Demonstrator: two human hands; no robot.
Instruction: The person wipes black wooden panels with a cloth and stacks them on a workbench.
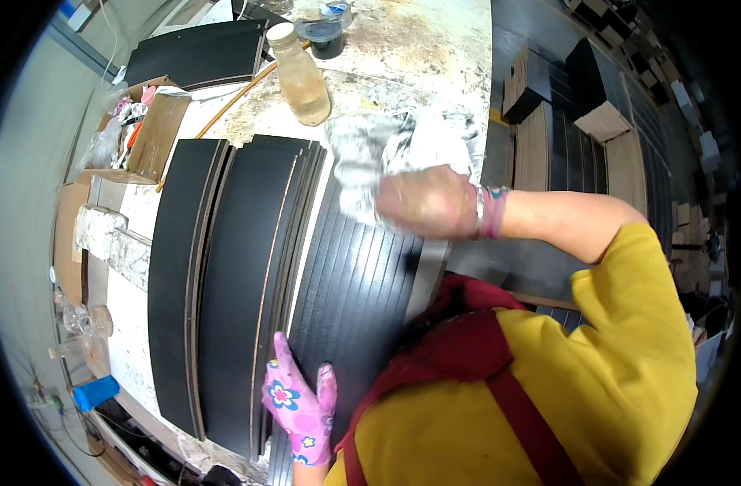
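Note:
My right hand [427,202], blurred by motion and with a band at the wrist, is closed on a white cloth [358,166] smudged with grey. The cloth lies over the far end of a row of dark narrow strips [354,275] set side by side. My left hand [302,401], in a pink flowered glove, rests with thumb and forefinger apart at the near left edge of the strips. Beside it stand stacked black curved panels [249,283]. Another stack of black panels [180,283] lies farther left.
A bottle of pale liquid [302,81] and a dark tub [326,39] stand on the stained white table [419,57]. At the left is an open cardboard box [164,134] of odds and ends. Stacked boards [549,138] stand on the floor to the right.

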